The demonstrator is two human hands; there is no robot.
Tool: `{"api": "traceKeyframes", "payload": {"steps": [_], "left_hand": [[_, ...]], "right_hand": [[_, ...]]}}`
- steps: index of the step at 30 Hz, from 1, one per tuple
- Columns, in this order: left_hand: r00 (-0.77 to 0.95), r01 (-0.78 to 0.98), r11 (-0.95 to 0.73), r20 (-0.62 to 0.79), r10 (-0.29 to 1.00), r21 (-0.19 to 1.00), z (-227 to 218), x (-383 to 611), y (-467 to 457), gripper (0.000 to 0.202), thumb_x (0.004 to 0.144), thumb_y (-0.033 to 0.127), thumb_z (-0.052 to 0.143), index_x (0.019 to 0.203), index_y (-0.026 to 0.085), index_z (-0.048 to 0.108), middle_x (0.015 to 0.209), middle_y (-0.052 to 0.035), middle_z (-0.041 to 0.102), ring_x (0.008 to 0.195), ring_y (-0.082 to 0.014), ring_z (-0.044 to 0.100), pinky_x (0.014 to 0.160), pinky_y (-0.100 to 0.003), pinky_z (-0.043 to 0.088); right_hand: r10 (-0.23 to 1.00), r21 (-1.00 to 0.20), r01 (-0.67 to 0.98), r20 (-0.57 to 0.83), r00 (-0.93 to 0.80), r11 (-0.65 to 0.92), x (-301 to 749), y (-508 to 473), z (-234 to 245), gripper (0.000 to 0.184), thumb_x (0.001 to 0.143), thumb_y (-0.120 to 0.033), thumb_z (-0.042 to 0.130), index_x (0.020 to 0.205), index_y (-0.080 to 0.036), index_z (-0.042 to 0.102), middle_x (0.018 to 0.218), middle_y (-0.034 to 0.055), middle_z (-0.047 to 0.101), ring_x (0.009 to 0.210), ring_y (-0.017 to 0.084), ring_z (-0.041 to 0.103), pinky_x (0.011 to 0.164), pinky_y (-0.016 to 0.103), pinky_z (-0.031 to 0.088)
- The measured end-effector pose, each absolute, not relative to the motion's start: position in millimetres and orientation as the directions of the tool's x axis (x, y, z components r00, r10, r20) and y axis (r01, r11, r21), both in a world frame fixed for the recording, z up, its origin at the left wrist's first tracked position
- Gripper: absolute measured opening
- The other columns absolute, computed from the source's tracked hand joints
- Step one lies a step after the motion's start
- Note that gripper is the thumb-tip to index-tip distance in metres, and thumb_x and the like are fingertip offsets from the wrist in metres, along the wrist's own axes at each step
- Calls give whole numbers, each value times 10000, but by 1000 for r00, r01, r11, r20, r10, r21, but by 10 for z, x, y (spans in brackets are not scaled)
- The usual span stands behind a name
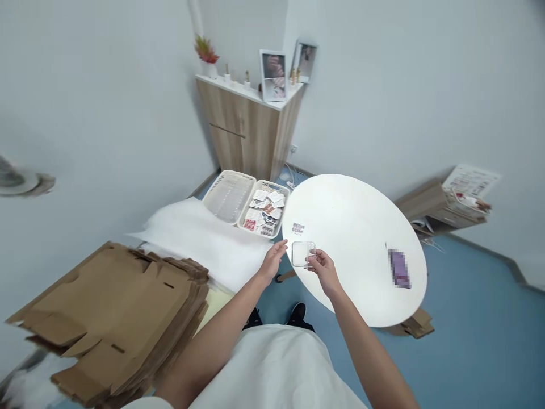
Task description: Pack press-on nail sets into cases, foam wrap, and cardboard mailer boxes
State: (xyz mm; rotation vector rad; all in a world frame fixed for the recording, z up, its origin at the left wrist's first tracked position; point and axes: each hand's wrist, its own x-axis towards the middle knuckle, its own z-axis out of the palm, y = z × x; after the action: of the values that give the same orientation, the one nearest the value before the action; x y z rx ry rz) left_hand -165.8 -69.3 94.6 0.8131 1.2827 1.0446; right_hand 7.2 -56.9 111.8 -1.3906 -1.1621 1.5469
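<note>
My right hand [322,267] pinches a small clear plastic case [302,253] by its near right corner, over the left edge of the round white table [353,250]. My left hand [272,260] hovers just left of the case with its fingers stretched out, holding nothing. A small printed sticker sheet [298,229] lies on the table just beyond the case.
Two cream trays sit to the left, one bare [229,195], one [264,209] with several small packets. White foam sheets [200,238] and a stack of flat cardboard boxes [114,318] lie at my left. A blurred purple object [399,268] rests on the table. A wooden cabinet [249,122] stands behind.
</note>
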Motion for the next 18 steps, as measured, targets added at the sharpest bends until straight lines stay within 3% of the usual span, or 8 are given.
{"api": "traceKeyframes", "payload": {"steps": [5,10,15,18], "left_hand": [[104,-66,307,-300,948,949,975,-1056,-520,448,780,434,451,1159,196,471,1047,-83,560,916,-161,527,729,-257,402],[230,17,196,-195,953,980,905,-384,-343,405,720,399,559,1044,155,560,879,-58,587,804,-137,540,748,-268,409],[321,116,236,-261,910,965,781,83,-304,365,694,367,594,983,145,594,714,-27,589,672,-130,549,685,-275,423],[322,139,297,-327,889,945,749,294,-320,386,686,354,605,1014,152,582,701,-21,597,689,-137,563,712,-287,422]], "right_hand": [[947,-946,-16,-323,-2,-323,722,-728,1073,413,623,-444,618,948,-198,549,760,23,581,660,142,561,630,299,455],[942,-942,-27,-335,17,-335,1406,-758,1020,405,630,-425,613,962,-196,573,793,26,592,675,131,539,631,283,440],[940,-940,-32,-336,-64,-338,1975,-643,976,396,631,-417,616,954,-188,595,848,38,608,724,142,533,651,291,434],[938,-937,-36,-346,-31,-347,2228,-550,906,417,623,-431,625,959,-190,574,751,20,612,659,133,530,644,302,435]]}}
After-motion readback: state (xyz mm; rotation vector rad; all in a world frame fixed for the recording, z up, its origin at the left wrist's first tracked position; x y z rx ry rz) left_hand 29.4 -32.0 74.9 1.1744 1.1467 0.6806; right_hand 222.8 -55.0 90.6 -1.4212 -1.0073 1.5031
